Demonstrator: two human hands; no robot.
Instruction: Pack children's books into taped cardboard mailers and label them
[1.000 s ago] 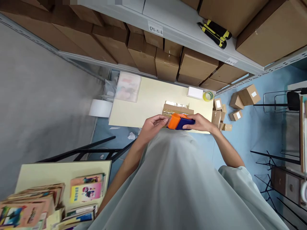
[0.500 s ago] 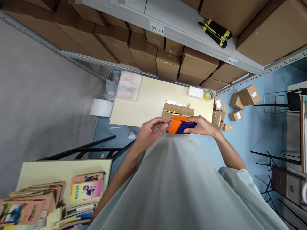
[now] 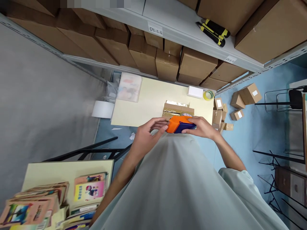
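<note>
Close to my body, above the table's front edge, is a block-shaped orange and dark-blue item (image 3: 176, 124); its exact kind is unclear. My right hand (image 3: 201, 127) grips its right end, thumb along the dark-blue front and fingers over the top. At the left end, my left hand (image 3: 150, 134) has its thumb and curled fingers closed at the orange edge. Just behind lies a flat cardboard box (image 3: 175, 109) with shiny tape on it, partly hidden by the item. A round roll-like thing (image 3: 186, 114) peeks out above the orange top.
On the cream table (image 3: 151, 95) are a tape roll (image 3: 208, 95), a white box (image 3: 195, 92) and a plastic-wrapped packet (image 3: 129, 87). Overhead, a shelf holds cartons (image 3: 198, 65) and utility knives (image 3: 213, 32). Books (image 3: 90, 191) lie on a lower-left table; small boxes (image 3: 249, 93) sit on the floor.
My left hand has shifted slightly and its fingers curl more at the item's left end. The orange item is turned a little; more of the roll-like thing shows behind it.
</note>
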